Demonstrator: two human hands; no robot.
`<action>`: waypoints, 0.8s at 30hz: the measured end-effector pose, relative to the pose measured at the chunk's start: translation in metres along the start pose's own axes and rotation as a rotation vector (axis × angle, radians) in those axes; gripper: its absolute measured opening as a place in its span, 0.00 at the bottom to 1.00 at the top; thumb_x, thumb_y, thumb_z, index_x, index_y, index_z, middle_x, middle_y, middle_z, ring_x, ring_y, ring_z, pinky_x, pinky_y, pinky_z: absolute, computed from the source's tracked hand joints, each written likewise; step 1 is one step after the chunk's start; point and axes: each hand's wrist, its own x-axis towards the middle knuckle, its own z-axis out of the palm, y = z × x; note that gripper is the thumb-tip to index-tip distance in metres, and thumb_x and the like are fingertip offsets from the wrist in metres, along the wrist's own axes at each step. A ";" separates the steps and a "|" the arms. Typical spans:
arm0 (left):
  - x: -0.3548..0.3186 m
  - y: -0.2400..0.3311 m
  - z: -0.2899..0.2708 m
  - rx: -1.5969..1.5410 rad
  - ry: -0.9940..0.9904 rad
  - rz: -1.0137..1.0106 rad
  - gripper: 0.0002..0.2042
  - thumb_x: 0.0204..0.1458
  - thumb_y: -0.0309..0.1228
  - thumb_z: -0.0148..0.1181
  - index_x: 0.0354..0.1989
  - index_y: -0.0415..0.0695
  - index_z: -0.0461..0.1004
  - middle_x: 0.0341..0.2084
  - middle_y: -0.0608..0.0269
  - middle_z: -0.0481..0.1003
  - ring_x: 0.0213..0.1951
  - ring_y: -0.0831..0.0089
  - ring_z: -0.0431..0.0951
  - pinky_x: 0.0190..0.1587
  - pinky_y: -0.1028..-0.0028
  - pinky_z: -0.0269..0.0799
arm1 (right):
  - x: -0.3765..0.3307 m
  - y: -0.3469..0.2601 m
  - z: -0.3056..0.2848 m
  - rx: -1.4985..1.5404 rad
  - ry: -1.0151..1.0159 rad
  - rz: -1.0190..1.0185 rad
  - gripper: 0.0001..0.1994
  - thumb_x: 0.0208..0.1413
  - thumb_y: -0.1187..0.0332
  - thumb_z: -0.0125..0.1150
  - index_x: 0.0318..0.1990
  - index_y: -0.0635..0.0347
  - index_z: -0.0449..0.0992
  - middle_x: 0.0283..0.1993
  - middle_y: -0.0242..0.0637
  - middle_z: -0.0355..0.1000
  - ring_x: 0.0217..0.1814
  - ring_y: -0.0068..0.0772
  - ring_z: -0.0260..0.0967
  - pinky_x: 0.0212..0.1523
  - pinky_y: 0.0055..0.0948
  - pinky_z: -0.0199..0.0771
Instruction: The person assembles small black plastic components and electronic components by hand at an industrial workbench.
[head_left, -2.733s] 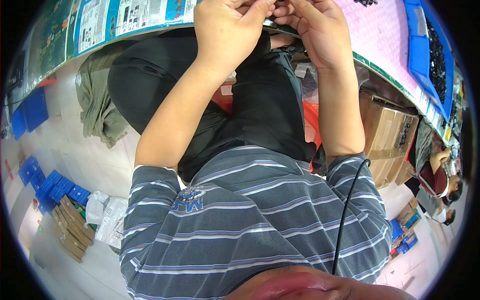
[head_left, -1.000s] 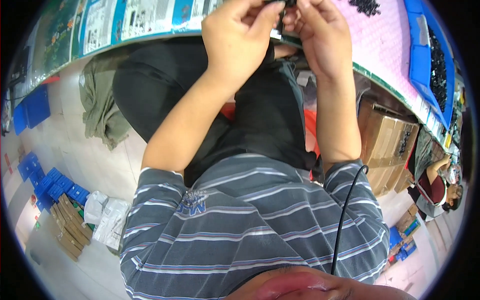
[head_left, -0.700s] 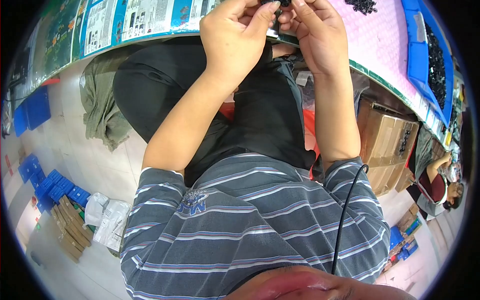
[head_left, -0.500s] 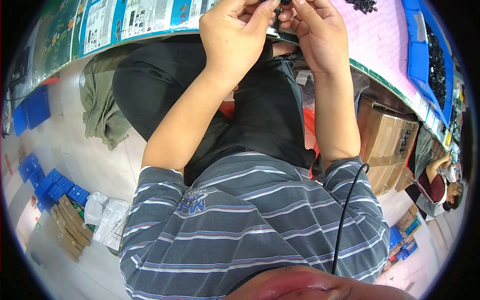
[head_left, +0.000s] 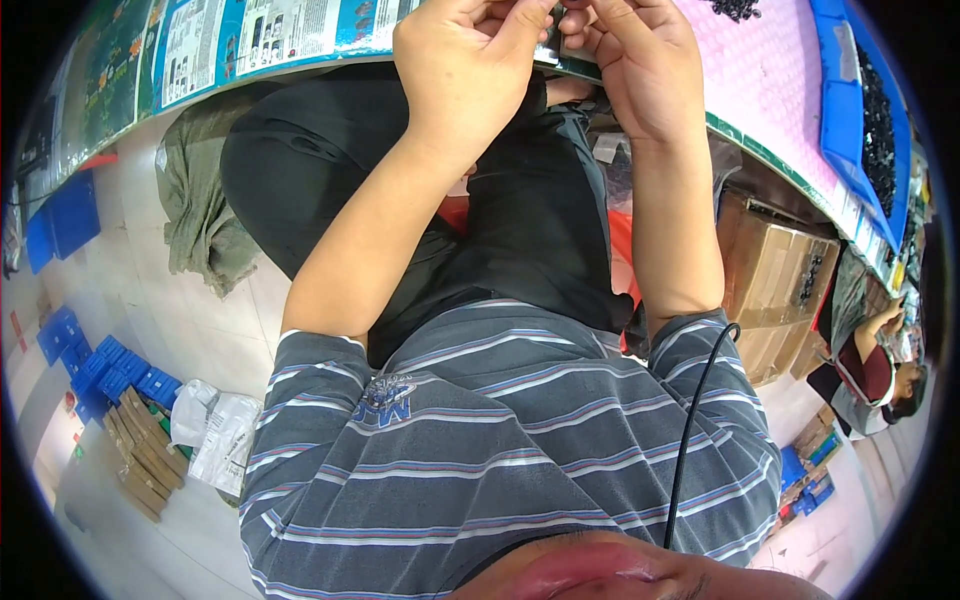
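Both hands are raised over the near table edge, cut off partly by the top of the view. My left hand is closed, its thumb and fingertips pinched together. Facing it, my right hand is also closed in a pinch, thumb against the curled fingers. Between the two sets of fingertips sits a small black part, mostly hidden by the fingers and the frame's edge. A loose pile of small black pieces lies on the pink sheet to the right.
A blue bin full of small black pieces stands at the table's right. Printed sheets cover the left part. Below are a cardboard box, a draped green cloth and stacked blue boxes. A co-worker sits far right.
Both hands have shifted slightly, the right one a little to the right. Less of the small black part shows between the fingertips now.
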 end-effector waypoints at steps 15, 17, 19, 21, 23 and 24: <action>0.000 0.025 0.006 0.375 0.116 -0.523 0.09 0.60 0.20 0.65 0.47 0.29 0.79 0.32 0.62 0.81 0.32 0.82 0.81 0.34 0.83 0.75 | 0.002 0.002 -0.002 -0.010 -0.015 0.008 0.07 0.70 0.66 0.58 0.45 0.60 0.74 0.35 0.31 0.76 0.34 0.22 0.76 0.38 0.22 0.79; -0.002 0.026 0.007 0.402 0.112 -0.518 0.09 0.60 0.21 0.66 0.46 0.29 0.79 0.32 0.62 0.82 0.32 0.82 0.81 0.34 0.83 0.75 | 0.001 0.003 -0.002 -0.011 -0.022 0.000 0.07 0.70 0.66 0.58 0.45 0.60 0.74 0.35 0.31 0.76 0.35 0.22 0.76 0.38 0.22 0.79; -0.002 0.028 0.007 0.431 0.112 -0.513 0.09 0.60 0.21 0.66 0.46 0.30 0.79 0.31 0.62 0.82 0.31 0.82 0.81 0.34 0.82 0.75 | 0.000 0.004 -0.001 -0.011 -0.031 -0.005 0.07 0.70 0.67 0.58 0.45 0.60 0.73 0.35 0.31 0.75 0.35 0.22 0.76 0.38 0.22 0.79; 0.000 0.032 0.006 0.536 0.079 -0.471 0.09 0.59 0.21 0.66 0.45 0.30 0.80 0.30 0.61 0.82 0.31 0.81 0.81 0.34 0.82 0.76 | -0.002 0.003 0.000 -0.020 -0.028 0.012 0.07 0.71 0.67 0.57 0.45 0.61 0.73 0.35 0.32 0.75 0.35 0.23 0.75 0.39 0.23 0.79; -0.001 0.035 0.005 0.554 0.073 -0.480 0.09 0.59 0.22 0.67 0.45 0.30 0.80 0.30 0.61 0.83 0.31 0.81 0.81 0.34 0.81 0.76 | -0.005 0.004 0.001 -0.040 -0.011 0.016 0.06 0.71 0.67 0.57 0.45 0.61 0.73 0.35 0.32 0.75 0.35 0.23 0.75 0.39 0.23 0.79; -0.002 0.036 0.004 0.573 0.068 -0.490 0.08 0.59 0.22 0.67 0.44 0.31 0.81 0.30 0.60 0.83 0.31 0.81 0.81 0.34 0.81 0.76 | -0.005 0.005 0.002 -0.059 0.006 0.021 0.06 0.71 0.68 0.57 0.45 0.61 0.73 0.34 0.32 0.74 0.34 0.23 0.75 0.39 0.23 0.79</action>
